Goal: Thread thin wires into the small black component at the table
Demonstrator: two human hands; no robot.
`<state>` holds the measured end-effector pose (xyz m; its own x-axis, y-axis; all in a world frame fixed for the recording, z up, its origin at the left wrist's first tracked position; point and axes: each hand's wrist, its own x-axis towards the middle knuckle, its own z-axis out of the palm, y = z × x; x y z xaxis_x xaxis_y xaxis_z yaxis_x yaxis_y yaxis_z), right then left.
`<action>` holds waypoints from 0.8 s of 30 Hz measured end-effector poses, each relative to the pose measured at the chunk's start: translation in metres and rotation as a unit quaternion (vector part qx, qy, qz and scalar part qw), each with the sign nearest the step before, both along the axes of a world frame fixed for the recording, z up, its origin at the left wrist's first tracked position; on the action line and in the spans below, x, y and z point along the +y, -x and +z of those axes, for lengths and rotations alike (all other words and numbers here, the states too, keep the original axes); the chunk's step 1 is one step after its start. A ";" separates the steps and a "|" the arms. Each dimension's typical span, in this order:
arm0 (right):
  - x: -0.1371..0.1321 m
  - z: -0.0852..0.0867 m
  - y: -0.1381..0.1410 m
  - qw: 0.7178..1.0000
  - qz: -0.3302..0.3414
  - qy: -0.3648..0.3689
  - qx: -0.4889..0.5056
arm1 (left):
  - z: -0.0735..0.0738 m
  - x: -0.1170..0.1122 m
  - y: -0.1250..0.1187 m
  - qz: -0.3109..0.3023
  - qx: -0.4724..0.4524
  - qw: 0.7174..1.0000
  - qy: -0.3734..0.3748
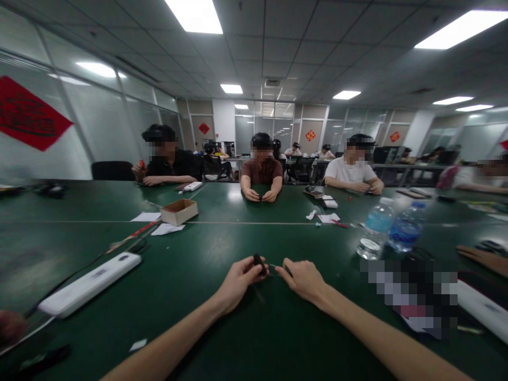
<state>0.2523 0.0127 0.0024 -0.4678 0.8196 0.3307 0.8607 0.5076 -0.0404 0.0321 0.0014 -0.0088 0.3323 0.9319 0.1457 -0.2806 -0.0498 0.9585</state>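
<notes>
My left hand [238,283] pinches a small black object [260,264] between thumb and fingers, above the dark green table [186,317]. My right hand [304,280] is close beside it, its fingertips on a thin metal pin [280,267] with a dark end. The pin points toward the black object, and their tips look very close. The fingers hide most of the black object, so its shape cannot be made out.
A long white plastic case [89,283] lies to my left. Two water bottles [375,228] stand to my right, beside a pixelated patch [413,296]. A cardboard box [178,211] sits beyond, and several seated people work across the table.
</notes>
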 end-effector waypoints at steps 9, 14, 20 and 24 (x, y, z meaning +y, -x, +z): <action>-0.002 0.001 0.002 0.997 0.067 -0.026 -0.032 | -0.003 0.002 0.001 0.018 -0.026 0.999 0.012; -0.001 -0.002 0.001 0.996 0.067 -0.037 -0.047 | -0.003 0.001 0.001 0.024 -0.024 0.999 0.002; -0.001 -0.001 0.001 0.996 0.074 -0.029 -0.051 | -0.001 -0.001 0.001 0.013 0.011 1.000 -0.022; -0.001 0.001 0.001 0.995 0.072 -0.027 -0.058 | 0.003 -0.003 0.002 0.021 0.051 0.997 -0.054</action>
